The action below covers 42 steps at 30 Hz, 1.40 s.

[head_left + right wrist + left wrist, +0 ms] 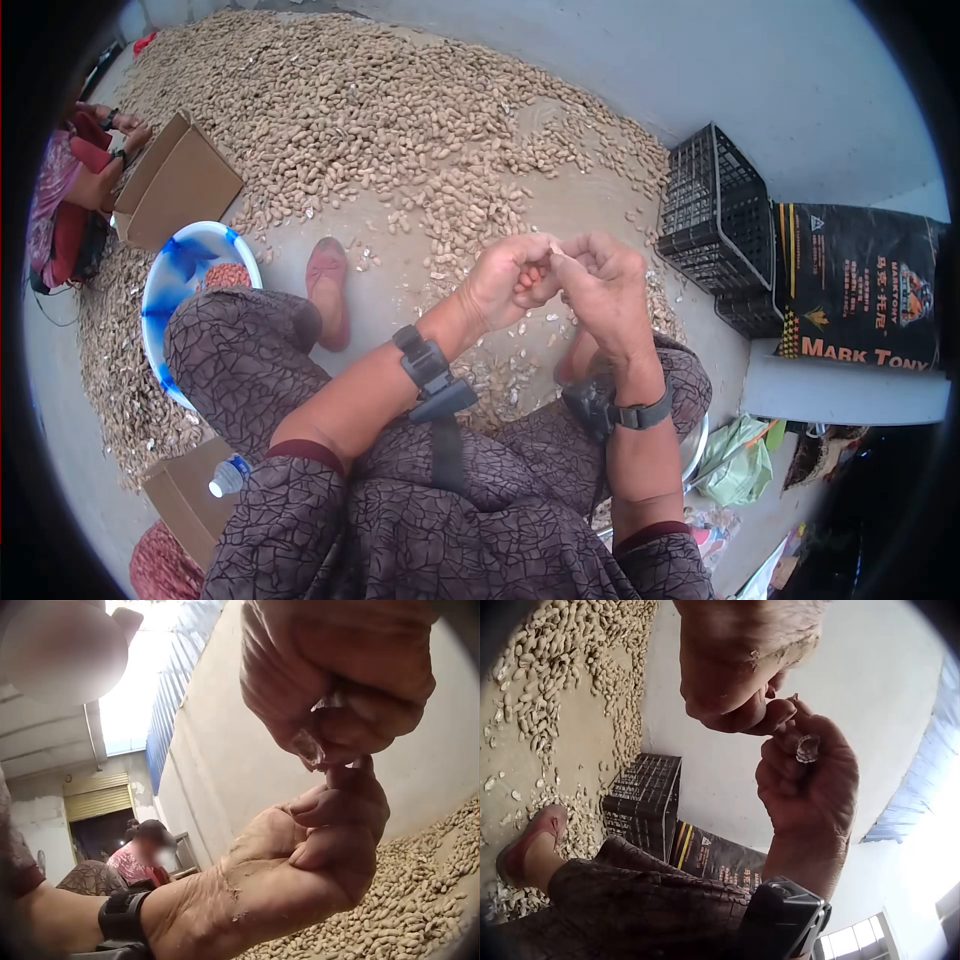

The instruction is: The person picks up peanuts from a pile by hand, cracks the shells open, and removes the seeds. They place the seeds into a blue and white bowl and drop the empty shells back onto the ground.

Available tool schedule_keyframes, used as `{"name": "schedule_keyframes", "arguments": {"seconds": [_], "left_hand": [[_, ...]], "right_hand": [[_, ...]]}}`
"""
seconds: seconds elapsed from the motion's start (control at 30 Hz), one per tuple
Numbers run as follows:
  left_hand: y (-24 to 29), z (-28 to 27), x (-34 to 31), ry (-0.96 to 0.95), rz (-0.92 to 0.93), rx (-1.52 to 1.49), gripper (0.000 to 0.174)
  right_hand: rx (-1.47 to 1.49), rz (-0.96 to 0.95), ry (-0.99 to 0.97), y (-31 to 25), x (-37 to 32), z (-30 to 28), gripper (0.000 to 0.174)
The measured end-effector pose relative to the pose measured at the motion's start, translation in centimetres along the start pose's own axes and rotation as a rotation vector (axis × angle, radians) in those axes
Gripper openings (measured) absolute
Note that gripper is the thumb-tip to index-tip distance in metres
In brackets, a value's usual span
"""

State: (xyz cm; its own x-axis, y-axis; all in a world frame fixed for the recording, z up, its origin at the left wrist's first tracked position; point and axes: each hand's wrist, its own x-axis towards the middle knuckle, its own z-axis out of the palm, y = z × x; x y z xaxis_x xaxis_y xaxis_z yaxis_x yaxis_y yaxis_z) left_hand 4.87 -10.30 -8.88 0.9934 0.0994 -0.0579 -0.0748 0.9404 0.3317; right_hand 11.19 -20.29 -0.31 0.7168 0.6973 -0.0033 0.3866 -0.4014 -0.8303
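In the head view the left hand has its fingers curled round several reddish peanut kernels. Its fingertips meet those of the right hand at a small pale piece. The left wrist view shows an empty-looking piece of shell held in the curled fingers of the right hand, touching the left hand. From the right wrist side, pale shell shows under the right hand, above the left hand.
Unshelled peanuts spread over the floor. A blue-and-white basin with kernels stands left, near a cardboard box and another person. Black crates and a black sack are at right; a bottle is lower left.
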Motion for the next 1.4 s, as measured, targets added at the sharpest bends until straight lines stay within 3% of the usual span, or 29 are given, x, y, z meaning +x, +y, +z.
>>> {"name": "schedule_keyframes", "arguments": {"seconds": [0.03,0.1,0.2,0.27,0.47,0.63,0.8,0.9,0.97,1.0,1.07,1.1,1.17,1.27,1.4], "left_hand": [[0.1,0.0,0.1,-0.001,-0.002,-0.002,0.022],[0.5,-0.1,0.1,0.260,-0.028,0.168,0.031],[1.0,-0.2,-0.2,0.320,0.059,0.275,0.029],[1.4,0.2,-0.4,0.280,0.084,0.293,0.026],[2.3,1.5,-0.9,0.085,0.092,0.440,0.021],[1.5,2.2,-1.0,0.080,0.081,0.544,0.021],[0.2,1.9,-1.2,0.164,0.038,0.429,0.021],[-0.1,1.5,-1.3,0.145,0.047,0.414,0.019],[-0.2,1.6,-1.2,0.187,0.012,0.421,0.018],[-0.2,1.8,-1.2,0.229,-0.020,0.425,0.017],[-0.5,2.2,-1.2,0.248,-0.025,0.403,0.017],[-0.6,2.4,-1.3,0.266,-0.032,0.379,0.017],[-0.1,2.7,-1.3,0.281,-0.020,0.396,0.017],[0.8,2.9,-1.4,0.288,0.013,0.392,0.018],[1.1,2.9,-1.4,0.236,0.047,0.363,0.019]], "right_hand": [[0.065,0.022,0.009,0.0,0.0,-0.1,0.012],[0.128,0.043,0.017,-0.3,-0.1,-0.7,0.012],[0.186,0.150,-0.102,-1.6,0.0,-2.4,0.019],[0.011,0.356,-0.273,-2.1,0.0,-2.8,0.025],[0.254,0.407,-0.332,-1.2,0.3,-2.5,0.025],[0.343,0.387,-0.274,-0.2,0.3,-2.1,0.019],[0.457,0.352,-0.221,-0.5,0.0,-2.0,0.015],[0.305,0.299,-0.237,-0.9,-0.4,-1.8,0.016],[0.307,0.108,-0.260,-0.5,-0.6,-1.4,0.013],[0.309,0.108,-0.260,-0.3,-0.6,-1.4,0.013],[-0.057,0.061,-0.250,0.0,-0.4,-1.5,0.012],[-0.053,0.062,-0.249,0.1,-0.4,-1.4,0.012],[0.257,0.225,-0.213,0.1,-0.2,-1.5,0.013],[0.432,0.324,-0.237,-1.0,-0.2,-3.0,0.015],[0.553,0.324,-0.311,-0.4,-0.1,-3.0,0.016]]}}
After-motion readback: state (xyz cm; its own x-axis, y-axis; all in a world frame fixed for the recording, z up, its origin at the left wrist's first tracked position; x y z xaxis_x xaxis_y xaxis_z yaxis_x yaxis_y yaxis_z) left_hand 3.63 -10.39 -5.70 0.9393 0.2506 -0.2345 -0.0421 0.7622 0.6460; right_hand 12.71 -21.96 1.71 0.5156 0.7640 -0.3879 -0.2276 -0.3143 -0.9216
